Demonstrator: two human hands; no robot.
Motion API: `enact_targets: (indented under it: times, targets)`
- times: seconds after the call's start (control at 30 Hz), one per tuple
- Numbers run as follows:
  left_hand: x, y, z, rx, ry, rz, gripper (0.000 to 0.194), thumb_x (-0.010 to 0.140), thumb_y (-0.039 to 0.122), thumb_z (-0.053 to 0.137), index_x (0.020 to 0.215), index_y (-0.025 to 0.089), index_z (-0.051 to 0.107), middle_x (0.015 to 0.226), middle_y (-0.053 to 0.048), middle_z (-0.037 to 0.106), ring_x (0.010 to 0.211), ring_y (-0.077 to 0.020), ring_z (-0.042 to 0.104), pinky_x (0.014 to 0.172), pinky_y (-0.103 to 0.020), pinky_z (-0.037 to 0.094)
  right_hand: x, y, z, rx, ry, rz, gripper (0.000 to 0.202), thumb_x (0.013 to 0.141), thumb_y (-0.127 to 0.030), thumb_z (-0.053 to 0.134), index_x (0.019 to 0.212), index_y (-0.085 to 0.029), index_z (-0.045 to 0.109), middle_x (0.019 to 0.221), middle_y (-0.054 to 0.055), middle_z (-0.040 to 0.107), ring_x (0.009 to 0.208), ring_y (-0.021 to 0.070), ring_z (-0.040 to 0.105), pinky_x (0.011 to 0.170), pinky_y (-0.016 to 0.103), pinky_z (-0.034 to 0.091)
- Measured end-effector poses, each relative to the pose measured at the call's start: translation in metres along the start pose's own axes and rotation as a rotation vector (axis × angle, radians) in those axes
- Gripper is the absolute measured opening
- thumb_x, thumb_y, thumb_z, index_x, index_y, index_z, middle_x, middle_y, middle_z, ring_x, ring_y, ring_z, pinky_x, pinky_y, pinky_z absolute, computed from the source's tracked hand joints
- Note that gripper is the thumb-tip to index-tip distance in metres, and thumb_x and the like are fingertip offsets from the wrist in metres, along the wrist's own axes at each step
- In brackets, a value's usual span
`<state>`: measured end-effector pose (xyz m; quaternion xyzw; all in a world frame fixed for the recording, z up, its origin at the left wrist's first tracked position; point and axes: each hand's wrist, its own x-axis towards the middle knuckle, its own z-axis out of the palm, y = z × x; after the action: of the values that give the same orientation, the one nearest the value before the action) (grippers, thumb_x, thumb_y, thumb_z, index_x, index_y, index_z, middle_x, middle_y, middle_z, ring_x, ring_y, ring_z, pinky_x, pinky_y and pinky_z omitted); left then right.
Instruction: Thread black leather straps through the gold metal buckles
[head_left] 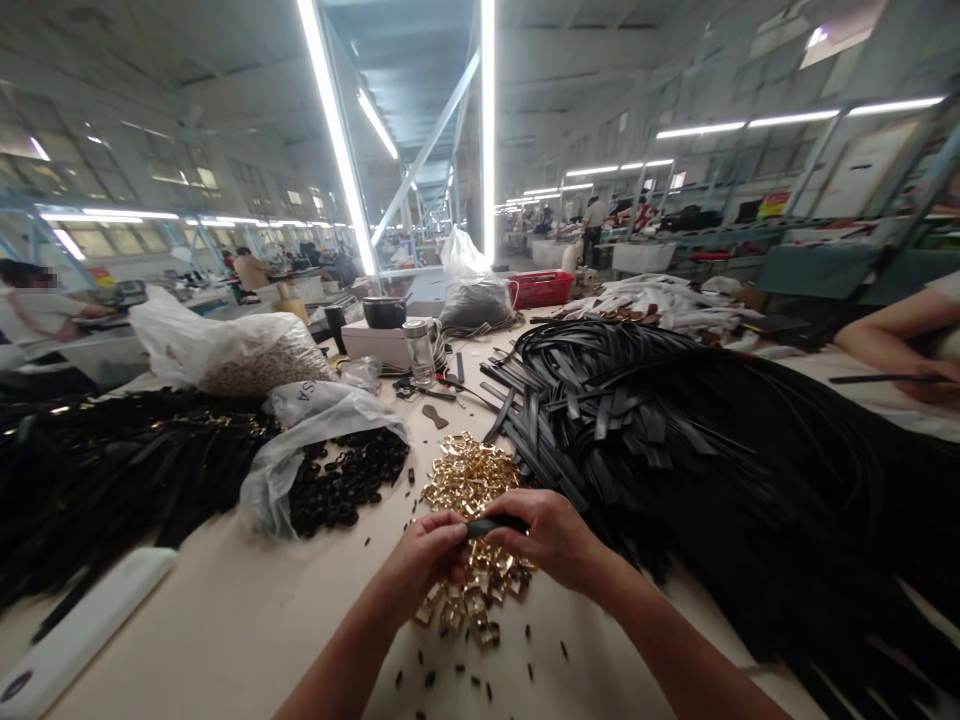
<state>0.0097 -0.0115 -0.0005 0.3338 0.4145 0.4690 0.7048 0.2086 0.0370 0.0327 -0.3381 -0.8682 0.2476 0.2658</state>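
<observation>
Between my two hands is a short dark strip (486, 525), held above a heap of gold buckles (469, 475). My left hand (431, 555) pinches its left end between thumb and fingers. The fingers and thumb of my right hand (546, 535) close on its right end, and the rest of the strip is hidden there. Small black pieces (461, 670) lie scattered on the pale table (247, 620) below the heap. Left of the heap, black loops (345, 480) spill from a clear plastic bag (274, 475).
A large pile of black straps (660, 430) covers the right side, with more dark straps (112, 460) at left. Behind stand a glass jar (421, 352), a black bowl (384, 312) and a red basket (541, 289). A person's arm (892, 335) is at far right.
</observation>
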Motion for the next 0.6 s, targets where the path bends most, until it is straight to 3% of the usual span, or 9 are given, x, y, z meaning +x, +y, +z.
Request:
enact_targets:
  times: [0.2,0.37,0.6]
  targets:
    - [0.001,0.001,-0.002,-0.06,0.071,0.016,0.027,0.067,0.03,0.076,0.08,0.013,0.06,0.058,0.0,0.06,0.046,-0.0071,0.051,0.045,-0.017,0.043,0.001,0.001,-0.002,-0.021,0.016,0.115,0.015,0.08,-0.032,0.066,0.092,-0.023,0.071,0.083,0.001,0.071,0.075,0.0161,0.064,0.07,0.024,0.044]
    - [0.003,-0.003,0.0,-0.027,0.085,0.001,0.028,0.066,0.03,0.077,0.08,0.011,0.061,0.057,0.0,0.061,0.044,-0.0065,0.051,0.043,-0.016,0.042,0.0,-0.005,0.008,0.047,0.092,0.075,0.022,0.078,-0.028,0.067,0.099,-0.023,0.068,0.093,0.002,0.071,0.084,0.0176,0.064,0.075,0.026,0.046]
    - [0.006,-0.008,-0.003,-0.115,0.034,0.007,0.023,0.072,0.028,0.073,0.08,0.01,0.06,0.059,-0.001,0.06,0.044,-0.0056,0.051,0.043,-0.015,0.043,0.0,-0.007,0.02,0.069,0.109,0.082,0.012,0.082,-0.028,0.064,0.091,-0.022,0.069,0.084,0.001,0.069,0.077,0.016,0.063,0.071,0.025,0.045]
